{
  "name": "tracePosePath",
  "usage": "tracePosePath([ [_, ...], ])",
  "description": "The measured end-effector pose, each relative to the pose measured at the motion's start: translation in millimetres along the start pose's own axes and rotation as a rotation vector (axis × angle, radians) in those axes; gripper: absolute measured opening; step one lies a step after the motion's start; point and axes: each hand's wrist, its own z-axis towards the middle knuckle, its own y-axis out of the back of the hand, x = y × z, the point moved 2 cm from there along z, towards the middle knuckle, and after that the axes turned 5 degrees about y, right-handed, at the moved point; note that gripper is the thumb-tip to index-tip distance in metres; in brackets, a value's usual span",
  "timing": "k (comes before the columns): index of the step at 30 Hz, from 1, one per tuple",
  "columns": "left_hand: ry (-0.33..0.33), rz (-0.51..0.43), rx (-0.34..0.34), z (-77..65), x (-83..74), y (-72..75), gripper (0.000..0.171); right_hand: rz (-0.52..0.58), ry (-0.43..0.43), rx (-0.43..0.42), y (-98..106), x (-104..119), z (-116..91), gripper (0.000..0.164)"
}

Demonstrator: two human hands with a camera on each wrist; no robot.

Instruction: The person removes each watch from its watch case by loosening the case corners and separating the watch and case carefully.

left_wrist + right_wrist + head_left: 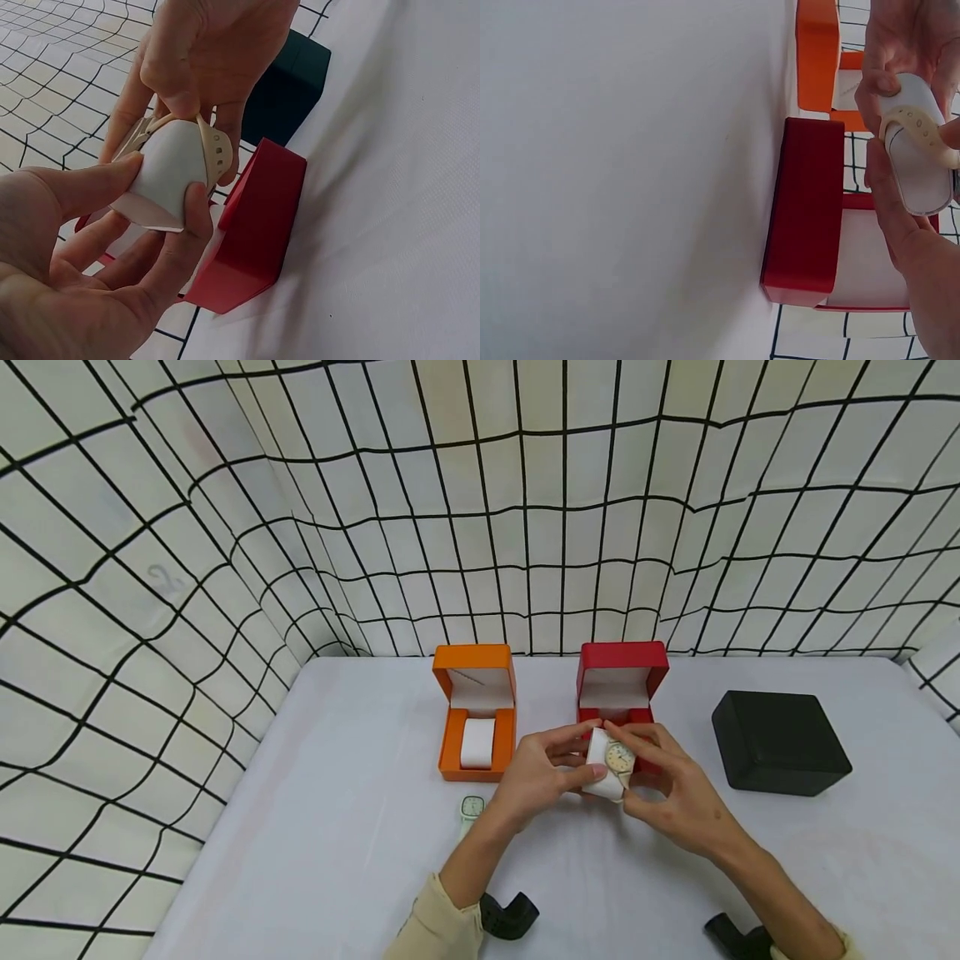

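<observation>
Cream watch (620, 758) held just beside the open red box (622, 657); dial turned upward, long axis of strap (218, 156) run near-to-far, looped round white cushion (171, 169). Cushion pinched between thumb and fingers of left hand (543, 774); watch gripped by curled fingers of right hand (678, 789).

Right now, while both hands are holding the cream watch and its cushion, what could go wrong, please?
The cream watch could slip off the white cushion, since only the left hand and right hand seem to support them. The left forearm partly hides the pale green watch in the head view, so a careless move might brush it. The open red box is very near the hands and might get bumped.
</observation>
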Motion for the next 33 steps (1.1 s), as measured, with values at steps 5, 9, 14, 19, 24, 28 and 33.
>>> tracePosePath([
  [5,-0.046,-0.019,0.007,0.1,-1.2,-1.0,0.05,0.008,0.031,0.002,3.5,-1.2,-1.0,0.083],
  [9,-0.054,-0.037,0.017,0.3,-1.8,-1.3,0.049,0.026,0.058,0.011,6.4,-4.0,-1.4,0.077],
  [14,-0.033,-0.06,0.035,0.5,-2.3,-1.6,0.048,0.046,0.077,0.021,10.5,-6.6,-1.7,0.075],
  [19,-0.017,-0.079,0.068,0.9,-0.8,-2.7,0.049,0.054,0.048,0.032,13.6,-7.5,-2.1,0.074],
  [24,-0.004,-0.091,0.077,-0.2,-0.8,-2.4,0.049,0.054,0.004,0.044,14.8,-7.1,-1.4,0.072],
  [28,-0.003,-0.095,0.082,-0.4,-0.8,-2.6,0.048,0.085,-0.017,0.051,15.4,-7.7,-0.8,0.071],
  [33,-0.005,-0.083,0.092,-0.9,-1.8,-2.2,0.05,0.107,-0.026,0.048,15.4,-7.3,-0.3,0.07],
])
